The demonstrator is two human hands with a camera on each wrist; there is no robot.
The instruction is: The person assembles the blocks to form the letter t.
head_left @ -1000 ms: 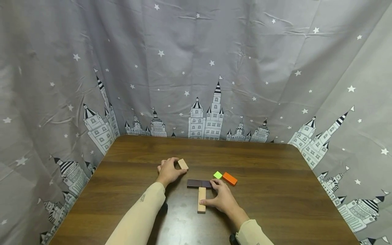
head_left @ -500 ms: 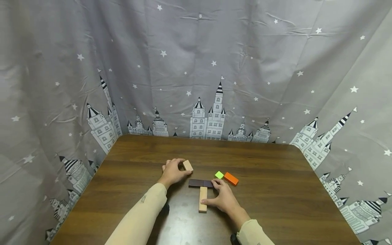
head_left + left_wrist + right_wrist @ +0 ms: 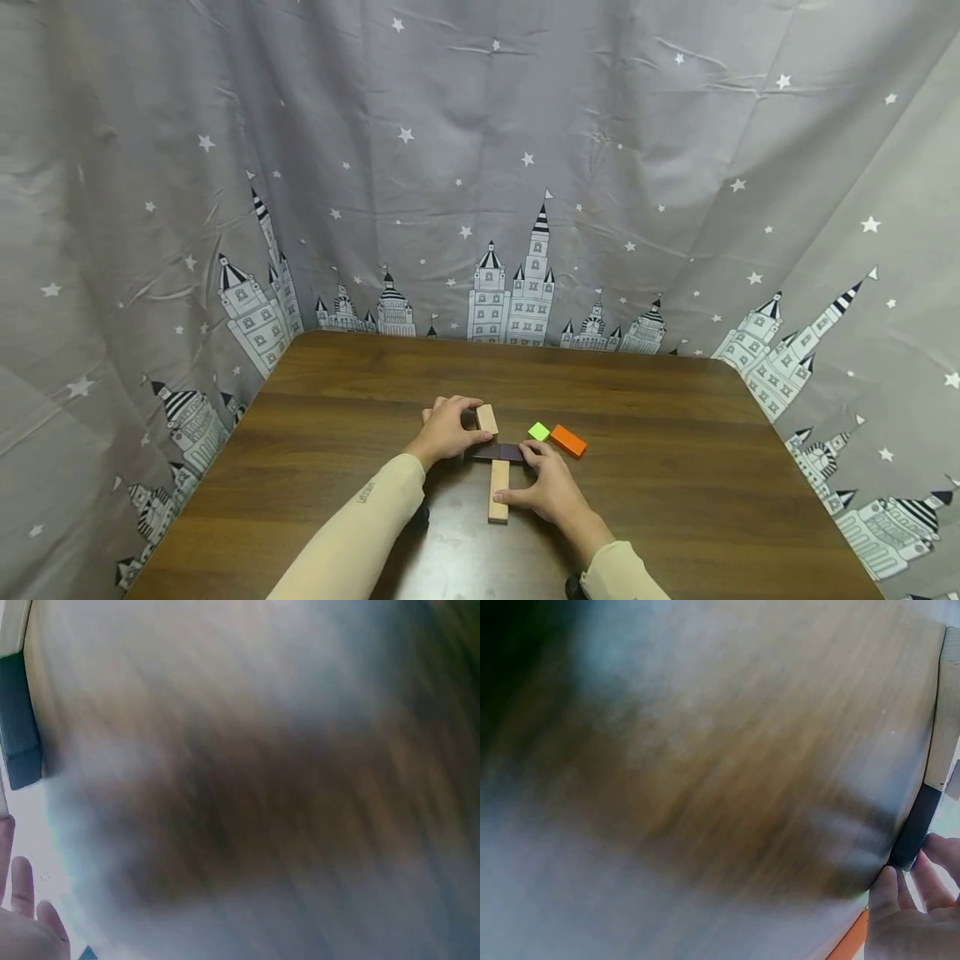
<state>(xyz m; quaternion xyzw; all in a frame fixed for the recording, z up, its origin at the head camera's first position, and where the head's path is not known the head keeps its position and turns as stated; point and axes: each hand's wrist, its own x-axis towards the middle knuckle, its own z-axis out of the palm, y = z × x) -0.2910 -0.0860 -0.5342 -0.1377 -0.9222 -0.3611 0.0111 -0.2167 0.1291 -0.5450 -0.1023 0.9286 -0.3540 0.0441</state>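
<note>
My left hand [image 3: 447,432] pinches a light wooden block [image 3: 487,418] between thumb and fingers, just behind a row of dark blocks [image 3: 511,452]. Two dark pieces lie end to end there, the left one partly covered by that hand. A light wooden plank [image 3: 499,481] runs from the row toward me, making a T shape. My right hand [image 3: 555,486] rests beside it, its thumb touching the plank and its fingertips at the right end of the dark row. In the right wrist view, fingers [image 3: 885,889] show at the end of a dark block [image 3: 915,829].
A bright green block [image 3: 538,431] and an orange block [image 3: 567,441] lie just behind my right hand. All of it is on a brown wooden table [image 3: 660,500]. A grey curtain [image 3: 420,192] with castles and stars hangs behind the table.
My left hand has moved right with the light wooden block, from the left to just behind the dark row. The right hand stays in place at the T shape.
</note>
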